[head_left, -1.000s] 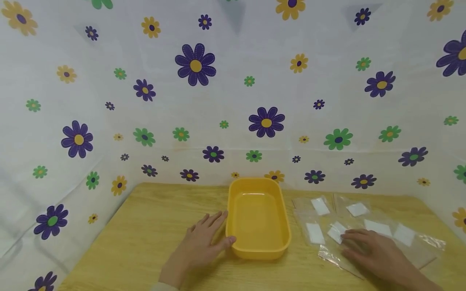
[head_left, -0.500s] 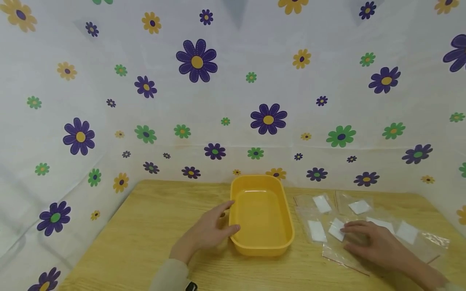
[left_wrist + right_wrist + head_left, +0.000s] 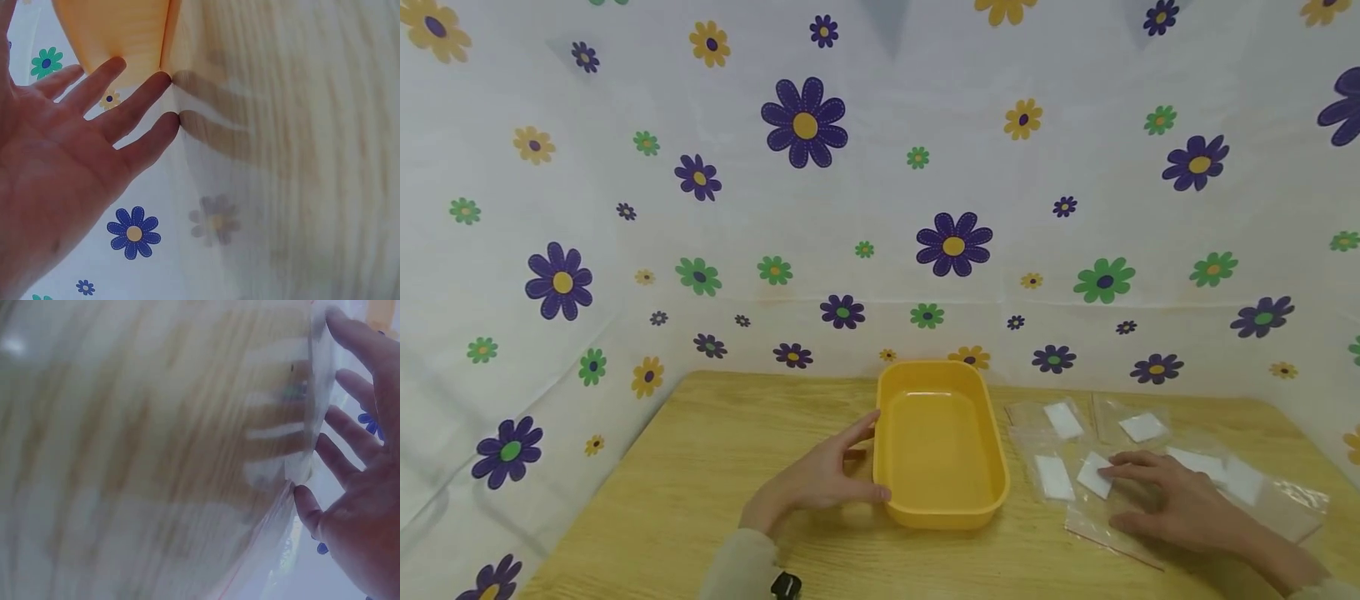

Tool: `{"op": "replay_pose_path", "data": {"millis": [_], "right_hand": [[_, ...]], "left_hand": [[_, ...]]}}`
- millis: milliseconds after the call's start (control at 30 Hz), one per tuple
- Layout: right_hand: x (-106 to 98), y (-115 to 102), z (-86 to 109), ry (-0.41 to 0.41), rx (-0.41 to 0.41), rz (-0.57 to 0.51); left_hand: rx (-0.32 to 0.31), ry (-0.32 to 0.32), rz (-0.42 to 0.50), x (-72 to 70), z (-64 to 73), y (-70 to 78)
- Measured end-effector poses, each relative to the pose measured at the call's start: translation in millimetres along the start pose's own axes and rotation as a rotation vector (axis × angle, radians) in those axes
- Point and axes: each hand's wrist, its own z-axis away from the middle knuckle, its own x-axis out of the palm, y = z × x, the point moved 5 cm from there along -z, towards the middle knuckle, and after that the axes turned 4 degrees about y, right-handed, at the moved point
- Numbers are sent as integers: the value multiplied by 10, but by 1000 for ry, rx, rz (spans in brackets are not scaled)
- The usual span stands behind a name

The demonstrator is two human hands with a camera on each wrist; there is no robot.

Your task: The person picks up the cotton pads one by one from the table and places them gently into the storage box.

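Note:
A yellow plastic tray [image 3: 946, 518] stands on the table. My left hand [image 3: 820, 477] is at its left side, thumb at the near left corner and fingers along the outer wall. In the left wrist view, the left hand [image 3: 69, 144] has its fingers extended and spread next to the tray [image 3: 119, 31]. Right of the tray lie several clear zip bags [image 3: 1112, 542], each white piece [image 3: 1055, 478] flat among them. My right hand [image 3: 1180, 504] rests over these bags. The right wrist view shows the right hand [image 3: 362, 475] with spread fingers touching a clear bag [image 3: 269, 531].
A wood-grain table [image 3: 715, 442] backs onto a white flower-print cloth [image 3: 865, 200], which also hangs at the left and right sides. A dark watch-like item [image 3: 786, 586] shows by the left sleeve [image 3: 741, 562].
My left hand has shifted right, its fingers going from the tabletop to the tray's side. The right hand stays over the bags; white pieces near it have slid slightly right.

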Motion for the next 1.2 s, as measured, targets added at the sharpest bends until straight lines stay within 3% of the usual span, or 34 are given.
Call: {"op": "replay_pose_path", "data": {"millis": [167, 433, 633, 733, 933, 1067, 1200], "right_hand": [[-27, 15, -6, -53, 15, -40], [-39, 5, -85, -6, 0, -20], [-57, 33, -140, 9, 32, -41], [-63, 24, -134, 35, 9, -52], [-61, 6, -83, 65, -23, -49], [-68, 5, -69, 89, -41, -48], [-57, -5, -76, 95, -51, -60]], "left_hand": [[-5, -14, -58, 39, -21, 25], [-93, 31, -307, 123, -28, 81], [-124, 47, -357, 118, -32, 137], [-133, 56, -374, 136, -26, 142], [-159, 110, -376, 263, -23, 204], [-185, 112, -464, 366, -42, 257], [-206, 106, -480, 400, -64, 243]]}}
